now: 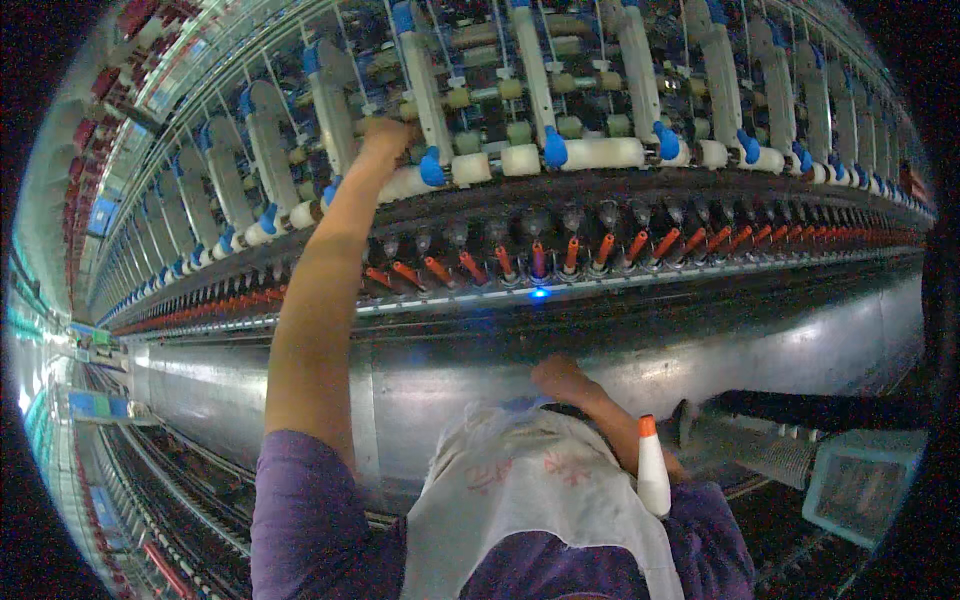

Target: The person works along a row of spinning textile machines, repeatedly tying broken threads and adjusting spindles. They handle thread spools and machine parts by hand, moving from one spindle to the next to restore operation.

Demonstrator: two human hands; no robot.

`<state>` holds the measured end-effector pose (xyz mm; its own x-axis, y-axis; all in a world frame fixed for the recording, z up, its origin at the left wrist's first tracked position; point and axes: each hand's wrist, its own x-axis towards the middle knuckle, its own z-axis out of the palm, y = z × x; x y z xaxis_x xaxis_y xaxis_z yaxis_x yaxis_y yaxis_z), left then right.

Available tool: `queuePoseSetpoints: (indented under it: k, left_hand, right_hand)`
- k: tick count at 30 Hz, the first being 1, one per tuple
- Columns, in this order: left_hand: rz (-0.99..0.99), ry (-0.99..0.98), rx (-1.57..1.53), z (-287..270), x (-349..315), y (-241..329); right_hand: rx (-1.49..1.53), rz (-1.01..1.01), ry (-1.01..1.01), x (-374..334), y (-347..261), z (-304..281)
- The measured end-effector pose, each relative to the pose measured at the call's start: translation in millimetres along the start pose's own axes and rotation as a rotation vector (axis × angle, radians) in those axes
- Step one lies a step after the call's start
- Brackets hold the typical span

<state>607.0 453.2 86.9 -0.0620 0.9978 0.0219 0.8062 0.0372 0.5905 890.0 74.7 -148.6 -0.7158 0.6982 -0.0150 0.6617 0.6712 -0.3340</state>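
Observation:
My left hand [385,142] is stretched up among the rollers of a spinning frame, beside a grey arm with a blue end [432,165]. Its fingers point into the machine and are too dark and blurred to read. Close to my waist, my right hand [562,378] is curled closed in front of the white apron [540,490]. Whatever it may hold is hidden. A white yarn bobbin with an orange tip [653,470] stands upright against my right side. Below the rollers runs a row of orange spindle tubes [538,258].
White rollers [590,153] stretch across the machine above the spindles. A blue light [540,293] glows on the spindle rail. Grey metal panels [420,400] form the machine's lower front. At lower right is a pale blue-framed bin [865,485]; another machine row [165,500] lies at lower left.

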Motion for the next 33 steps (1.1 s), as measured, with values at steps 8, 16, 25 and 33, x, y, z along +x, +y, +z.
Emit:
queuePoseSetpoints:
  k: [8, 16, 25, 33]
  left_hand:
    - [0.565, 0.121, 0.935, -87, -118, 94]
    - [0.732, 0.336, -0.003, -36, -4, 205]
    - [0.292, -0.224, -1.159, 34, 145, 172]
    - [0.621, 0.204, 0.455, 23, 87, 196]
  right_hand:
    - [0.168, 0.161, -0.103, -26, 26, 40]
    - [0.069, 0.218, 0.095, -34, 32, 56]
    - [0.132, 0.508, 0.194, -90, 32, 35]
    - [-0.088, 0.271, 0.361, -79, 39, 65]
